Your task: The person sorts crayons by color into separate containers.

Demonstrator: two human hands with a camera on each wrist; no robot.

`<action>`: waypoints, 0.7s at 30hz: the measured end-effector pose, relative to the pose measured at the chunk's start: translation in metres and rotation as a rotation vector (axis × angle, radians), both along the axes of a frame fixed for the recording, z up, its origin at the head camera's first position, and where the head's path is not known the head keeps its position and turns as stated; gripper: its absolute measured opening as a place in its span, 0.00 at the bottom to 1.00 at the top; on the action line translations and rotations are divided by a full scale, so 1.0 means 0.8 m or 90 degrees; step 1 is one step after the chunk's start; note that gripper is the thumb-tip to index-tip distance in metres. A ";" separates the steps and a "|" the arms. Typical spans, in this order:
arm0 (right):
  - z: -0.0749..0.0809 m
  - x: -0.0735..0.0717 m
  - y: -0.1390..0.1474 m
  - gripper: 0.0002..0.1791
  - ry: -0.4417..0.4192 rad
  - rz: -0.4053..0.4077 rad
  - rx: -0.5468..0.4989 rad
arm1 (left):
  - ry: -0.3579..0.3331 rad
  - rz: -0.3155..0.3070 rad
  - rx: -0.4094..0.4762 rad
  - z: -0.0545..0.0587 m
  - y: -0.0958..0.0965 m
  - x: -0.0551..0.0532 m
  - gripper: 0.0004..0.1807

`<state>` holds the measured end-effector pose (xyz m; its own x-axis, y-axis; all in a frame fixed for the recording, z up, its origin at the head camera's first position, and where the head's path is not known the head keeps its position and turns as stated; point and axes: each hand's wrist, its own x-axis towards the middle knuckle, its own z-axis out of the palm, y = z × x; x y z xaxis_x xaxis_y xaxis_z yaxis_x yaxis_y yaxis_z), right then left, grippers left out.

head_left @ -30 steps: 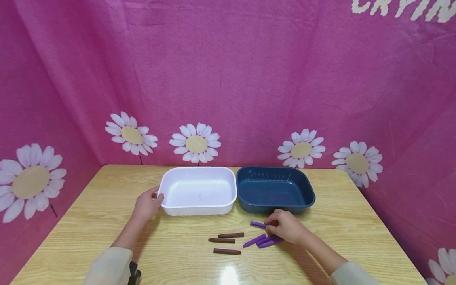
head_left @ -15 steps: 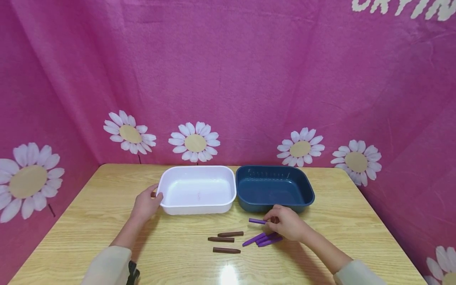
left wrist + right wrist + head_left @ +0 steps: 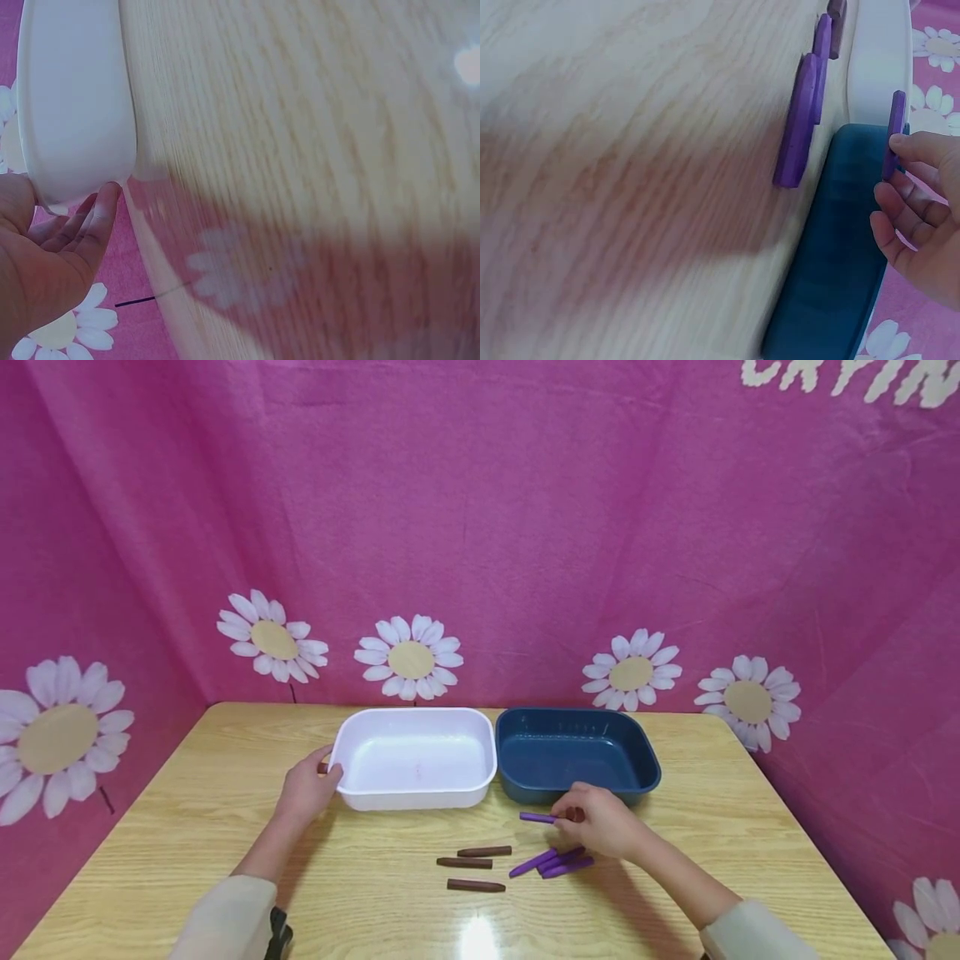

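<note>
My right hand (image 3: 603,822) pinches a purple crayon (image 3: 534,817) between thumb and fingertips, lifted just in front of the navy basin (image 3: 525,793). In the right wrist view the held crayon (image 3: 897,112) points away from the palm, over the basin's side. Several purple crayons (image 3: 532,863) lie bunched on the table below that hand. To their left are three brown crayons (image 3: 476,886). My left hand (image 3: 306,789) holds the white basin (image 3: 416,800) at its left end, thumb over the rim and fingers against the outside, as the left wrist view also shows.
Both basins stand side by side on the wooden table (image 3: 375,893), near its back edge. A pink curtain (image 3: 465,527) with printed daisies hangs behind and at the sides. Light glares off the table's front.
My right hand has raised the purple crayon off the table and moved it slightly up toward the navy basin. The left hand keeps its hold on the white basin.
</note>
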<state>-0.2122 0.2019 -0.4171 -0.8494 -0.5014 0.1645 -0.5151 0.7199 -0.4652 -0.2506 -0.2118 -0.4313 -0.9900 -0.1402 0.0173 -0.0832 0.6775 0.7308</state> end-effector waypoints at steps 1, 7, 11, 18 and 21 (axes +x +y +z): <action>0.001 -0.001 -0.001 0.04 0.004 0.002 0.000 | 0.000 0.000 -0.003 0.000 0.000 0.000 0.28; 0.010 -0.005 -0.008 0.05 -0.007 0.000 0.008 | -0.021 -0.004 -0.012 0.002 0.001 0.001 0.28; 0.017 -0.010 -0.016 0.04 0.006 0.007 0.011 | -0.020 -0.004 -0.014 0.002 0.001 0.002 0.28; 0.028 -0.020 -0.027 0.05 0.013 0.013 0.014 | -0.020 -0.008 -0.021 0.002 0.001 0.002 0.28; 0.034 -0.024 -0.034 0.05 0.008 0.008 0.019 | -0.021 -0.006 -0.021 0.001 0.001 0.001 0.29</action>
<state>-0.2316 0.1749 -0.3896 -0.8411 -0.5166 0.1603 -0.5298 0.7272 -0.4364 -0.2496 -0.2111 -0.4305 -0.9913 -0.1309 -0.0105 -0.1002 0.7019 0.7052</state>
